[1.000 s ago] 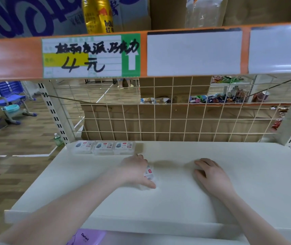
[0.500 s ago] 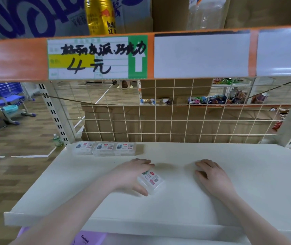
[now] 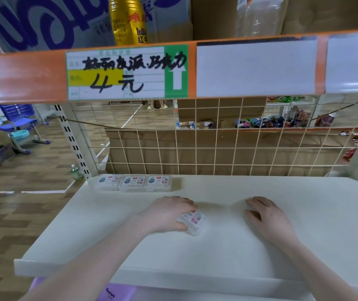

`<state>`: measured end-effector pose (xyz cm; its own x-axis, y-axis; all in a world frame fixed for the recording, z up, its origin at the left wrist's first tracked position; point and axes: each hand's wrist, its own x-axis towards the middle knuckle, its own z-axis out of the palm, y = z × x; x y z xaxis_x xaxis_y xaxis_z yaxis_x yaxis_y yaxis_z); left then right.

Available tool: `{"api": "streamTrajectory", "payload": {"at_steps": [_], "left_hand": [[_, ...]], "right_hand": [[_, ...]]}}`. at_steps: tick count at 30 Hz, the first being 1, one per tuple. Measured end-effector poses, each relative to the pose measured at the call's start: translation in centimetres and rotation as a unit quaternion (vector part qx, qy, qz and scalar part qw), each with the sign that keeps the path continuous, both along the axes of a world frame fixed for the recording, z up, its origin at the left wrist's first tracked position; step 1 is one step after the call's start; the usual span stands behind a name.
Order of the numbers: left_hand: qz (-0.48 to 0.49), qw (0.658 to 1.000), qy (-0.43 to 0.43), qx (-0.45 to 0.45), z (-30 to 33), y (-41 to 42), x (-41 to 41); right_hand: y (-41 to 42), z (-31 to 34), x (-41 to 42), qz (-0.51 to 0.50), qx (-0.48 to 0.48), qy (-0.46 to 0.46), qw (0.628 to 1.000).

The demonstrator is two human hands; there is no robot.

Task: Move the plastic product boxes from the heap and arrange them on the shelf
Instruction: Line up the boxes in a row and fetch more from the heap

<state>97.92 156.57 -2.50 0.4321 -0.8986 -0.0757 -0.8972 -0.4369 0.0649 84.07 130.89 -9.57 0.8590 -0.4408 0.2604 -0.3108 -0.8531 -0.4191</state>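
Note:
My left hand (image 3: 167, 215) grips a small clear plastic box (image 3: 193, 220) with a red and white label, tilted, at the middle of the white shelf (image 3: 228, 253). Three matching boxes (image 3: 134, 183) stand side by side in a row at the shelf's back left, against the wire grid. My right hand (image 3: 267, 216) rests palm down on the shelf to the right of the held box, fingers relaxed, holding nothing. The heap is out of view.
A wire grid back panel (image 3: 217, 148) closes the shelf's rear. An orange rail with a price label (image 3: 128, 72) runs overhead, with a gold can (image 3: 128, 20) above it. A purple item (image 3: 113, 293) shows below the shelf's front edge.
My left hand has turned the box so its label faces up and has shifted it slightly forward. The right hand has stayed on the shelf.

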Motion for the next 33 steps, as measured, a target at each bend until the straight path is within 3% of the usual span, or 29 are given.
{"api": "streamTrajectory", "payload": {"at_steps": [12,33], "left_hand": [[0.127,0.991,-0.034,-0.031,-0.7,-3.3,2.1],[0.203,0.976,-0.065,-0.038,-1.4,-5.4,6.0]], "right_hand": [[0.1,0.2,0.1,0.006,0.001,0.001,1.0],[-0.1,0.1,0.2,0.005,0.004,-0.001,1.0]]}}
